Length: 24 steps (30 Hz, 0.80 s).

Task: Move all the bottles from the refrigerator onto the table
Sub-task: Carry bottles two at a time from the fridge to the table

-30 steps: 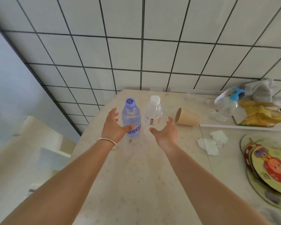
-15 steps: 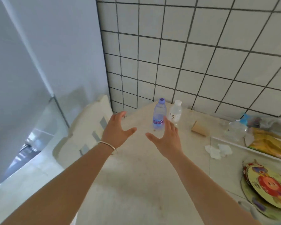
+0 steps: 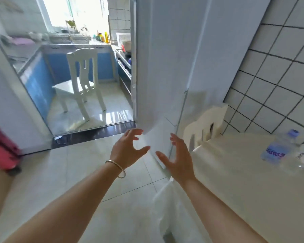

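The left hand [image 3: 125,151] hangs in the air over the pale floor [image 3: 63,176], fingers spread and loosely bent, holding nothing; a thin metal bangle [image 3: 116,167] circles its wrist. The right hand [image 3: 178,158] is held up beside it, palm turned toward the left hand, fingers apart and likewise holding nothing. Both hands are well apart from the bottles. The blue-capped bottle [image 3: 277,149] with a purple-lettered label stands on the cream counter [image 3: 244,190] at the far right, close to the tiled wall [image 3: 279,76]. Just beside it on the right is a clear bottle [image 3: 301,158], blurred so that its details cannot be made out. A cream chair back [image 3: 205,125] rises behind the counter's edge. Ahead is a white panel [image 3: 165,58], and left of it a doorway opens onto a kitchen with a white chair [image 3: 81,79] and blue cabinets [image 3: 60,65]. A pink case [image 3: 2,148] sits at the left edge.
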Available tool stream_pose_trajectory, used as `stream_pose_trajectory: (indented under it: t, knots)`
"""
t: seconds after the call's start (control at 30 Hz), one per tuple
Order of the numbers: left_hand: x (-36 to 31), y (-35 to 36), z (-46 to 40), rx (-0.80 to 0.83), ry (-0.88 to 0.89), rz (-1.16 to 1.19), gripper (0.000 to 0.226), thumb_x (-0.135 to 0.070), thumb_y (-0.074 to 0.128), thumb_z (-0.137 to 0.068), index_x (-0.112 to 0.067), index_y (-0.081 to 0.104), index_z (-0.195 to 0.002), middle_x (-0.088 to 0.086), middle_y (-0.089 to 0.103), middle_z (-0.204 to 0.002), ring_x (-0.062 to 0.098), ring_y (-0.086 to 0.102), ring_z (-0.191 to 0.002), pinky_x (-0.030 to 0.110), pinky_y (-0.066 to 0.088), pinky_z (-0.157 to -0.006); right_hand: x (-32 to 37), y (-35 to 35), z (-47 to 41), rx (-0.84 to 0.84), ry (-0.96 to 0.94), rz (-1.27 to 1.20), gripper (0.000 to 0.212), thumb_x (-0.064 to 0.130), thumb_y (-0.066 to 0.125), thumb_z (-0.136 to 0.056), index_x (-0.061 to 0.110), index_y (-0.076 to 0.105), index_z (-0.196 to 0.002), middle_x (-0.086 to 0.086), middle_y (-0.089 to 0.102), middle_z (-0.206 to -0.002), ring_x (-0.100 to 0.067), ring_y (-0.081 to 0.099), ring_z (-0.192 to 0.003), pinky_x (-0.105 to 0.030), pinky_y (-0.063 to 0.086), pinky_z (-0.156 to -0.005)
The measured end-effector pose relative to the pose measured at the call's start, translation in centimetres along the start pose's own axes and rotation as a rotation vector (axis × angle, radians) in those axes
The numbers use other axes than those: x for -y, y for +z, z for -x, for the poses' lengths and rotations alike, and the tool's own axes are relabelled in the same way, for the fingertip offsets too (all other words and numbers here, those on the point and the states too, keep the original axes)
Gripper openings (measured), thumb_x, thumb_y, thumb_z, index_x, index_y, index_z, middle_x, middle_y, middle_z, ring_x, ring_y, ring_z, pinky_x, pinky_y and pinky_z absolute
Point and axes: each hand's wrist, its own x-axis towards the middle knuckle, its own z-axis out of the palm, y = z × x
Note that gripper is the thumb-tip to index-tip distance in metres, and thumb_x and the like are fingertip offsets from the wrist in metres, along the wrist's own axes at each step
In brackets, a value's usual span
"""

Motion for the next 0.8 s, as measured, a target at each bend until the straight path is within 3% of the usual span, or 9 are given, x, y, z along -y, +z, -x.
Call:
stream_pose_trajectory:
  t: [0.13,0.23,0.4,0.47,0.67,0.8]
  knots:
    - [6.7,-7.7,1.1,-0.152,-0.031,0.013,0.056,-0.037,0.077,-0.071,-0.018,0.053,-0.117,0.003,0.062,-0.115,0.014,0.061,-0.094,0.037,0.057,-0.077,6.3,7.4,-0.4,0.054,-0.154,-0.026,0.078,0.067,0.054,-0.069,0.018,0.046,-0.129,0.003,0.057,-0.122,-0.002,0.049,-0.105,-0.009,0.037,-0.084]
    - [11.8,-12.9,0.8,-0.209,-0.093,0.034,0.064,-0.036,0.077,-0.07,-0.016,0.049,-0.124,0.005,0.06,-0.12,0.013,0.059,-0.098,0.026,0.053,-0.08,10.7,13.4,-2.0,0.093,-0.164,-0.091,0.077,0.063,0.061,-0.069,0.019,0.043,-0.13,0.003,0.054,-0.124,-0.006,0.052,-0.106,-0.016,0.044,-0.083]
    - [19.3,-20.2,-2.8,-0.215,-0.106,0.075,0.068,-0.032,0.079,-0.069,-0.015,0.046,-0.127,0.006,0.057,-0.122,0.014,0.057,-0.1,0.024,0.05,-0.081,16.9,22.1,-6.6,0.058,-0.092,-0.168,0.071,0.046,0.069,-0.077,0.019,0.037,-0.134,-0.001,0.05,-0.133,-0.016,0.051,-0.116,-0.022,0.042,-0.09]
    - [21.9,-22.3,-4.8,-0.233,-0.106,0.074,0.067,-0.032,0.079,-0.069,-0.013,0.048,-0.126,0.006,0.059,-0.121,0.015,0.058,-0.099,0.016,0.046,-0.078,18.7,24.7,-8.5,0.042,-0.027,-0.218,0.072,0.046,0.068,-0.077,0.021,0.036,-0.135,0.0,0.049,-0.135,-0.017,0.05,-0.118,-0.023,0.041,-0.091]
    - [27.9,-24.3,-12.9,-0.166,-0.15,0.137,0.072,-0.035,0.076,-0.073,-0.02,0.041,-0.134,0.004,0.058,-0.127,0.021,0.057,-0.112,0.02,0.041,-0.085,20.9,28.5,-16.0,-0.022,0.078,-0.252,0.075,0.046,0.068,-0.077,0.02,0.034,-0.138,0.003,0.047,-0.132,-0.018,0.046,-0.122,-0.028,0.041,-0.096]
    - [29.6,-22.6,-21.3,-0.099,-0.108,0.16,0.083,-0.041,0.072,-0.074,-0.021,0.029,-0.142,0.004,0.049,-0.138,0.021,0.051,-0.121,0.025,0.041,-0.094,20.4,29.7,-24.4,-0.109,0.104,-0.185,0.085,0.058,0.064,-0.075,0.022,0.026,-0.143,-0.001,0.038,-0.145,-0.021,0.039,-0.131,-0.043,0.038,-0.107]
